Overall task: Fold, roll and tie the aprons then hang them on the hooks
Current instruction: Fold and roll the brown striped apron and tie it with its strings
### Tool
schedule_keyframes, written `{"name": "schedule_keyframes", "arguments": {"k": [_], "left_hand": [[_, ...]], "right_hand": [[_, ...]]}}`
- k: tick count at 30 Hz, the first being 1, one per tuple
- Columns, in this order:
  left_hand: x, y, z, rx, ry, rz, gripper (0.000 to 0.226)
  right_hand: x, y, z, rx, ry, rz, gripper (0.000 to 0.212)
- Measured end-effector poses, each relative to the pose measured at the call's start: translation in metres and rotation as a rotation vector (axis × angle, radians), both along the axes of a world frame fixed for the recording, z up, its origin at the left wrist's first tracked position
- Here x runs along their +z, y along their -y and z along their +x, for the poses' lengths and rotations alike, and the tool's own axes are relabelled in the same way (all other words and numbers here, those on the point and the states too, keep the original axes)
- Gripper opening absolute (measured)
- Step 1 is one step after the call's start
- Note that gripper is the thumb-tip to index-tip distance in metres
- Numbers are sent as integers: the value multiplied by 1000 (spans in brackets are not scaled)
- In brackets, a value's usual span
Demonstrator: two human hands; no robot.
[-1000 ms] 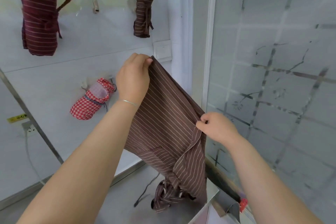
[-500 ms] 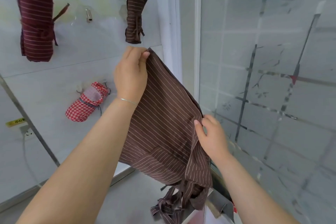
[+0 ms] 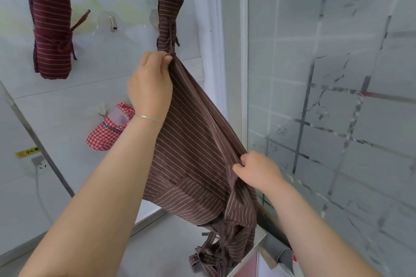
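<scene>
Three rolled, tied aprons already hang on the far wall: a maroon bundle (image 3: 52, 33), a brown bundle (image 3: 168, 18) and a small checked bundle (image 3: 110, 128). The brown striped apron (image 3: 195, 153) is unfolded, stretched in mid-air above the counter (image 3: 162, 247), the left hand (image 3: 150, 87) pinching its top corner and the right hand (image 3: 256, 170) gripping its right edge, so folding, rolling, tying and hanging remain. Since half a second ago the right hand has gathered the edge tighter, while the left holds its corner high.

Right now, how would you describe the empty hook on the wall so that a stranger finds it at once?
Look at the pale wall on the left, along its upper row. The metal hook sits between the dark red striped roll and the brown striped roll. It alone in that row carries no apron.
</scene>
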State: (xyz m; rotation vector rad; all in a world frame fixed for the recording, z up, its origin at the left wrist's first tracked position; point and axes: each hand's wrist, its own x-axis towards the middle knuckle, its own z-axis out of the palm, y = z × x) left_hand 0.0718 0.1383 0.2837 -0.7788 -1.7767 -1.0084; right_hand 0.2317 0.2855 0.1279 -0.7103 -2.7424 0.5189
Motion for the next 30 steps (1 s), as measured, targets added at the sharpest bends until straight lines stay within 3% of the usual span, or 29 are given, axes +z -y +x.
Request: {"name": "schedule_keyframes", "arguments": {"k": [3,6,9,15,21,26,28,30], "left_hand": [[-16,3,-1,-9,49,-23,34],[-36,7,1,-22,257,50,34],[-71,21,-6,-22,454,181,32],[-110,37,-16,33,527,313,32],[-127,57,-17,90,488,243,30],[-176,106,-38,206,912,42,35],[-202,124,-45,239,1150,-130,37],[-223,137,-50,266,1375,-274,39]], "right_hand": [[-10,-12,1,-132,-5,-86,31],[-8,-33,8,-353,-234,-72,32],[4,-46,18,-342,-332,-10,35],[-34,-38,15,-11,152,-176,37],[-80,-24,9,55,326,-595,39],[-67,-52,15,148,339,-1016,9],[-51,-62,13,133,257,-1128,16],[-35,-70,4,149,231,-1107,22]]}}
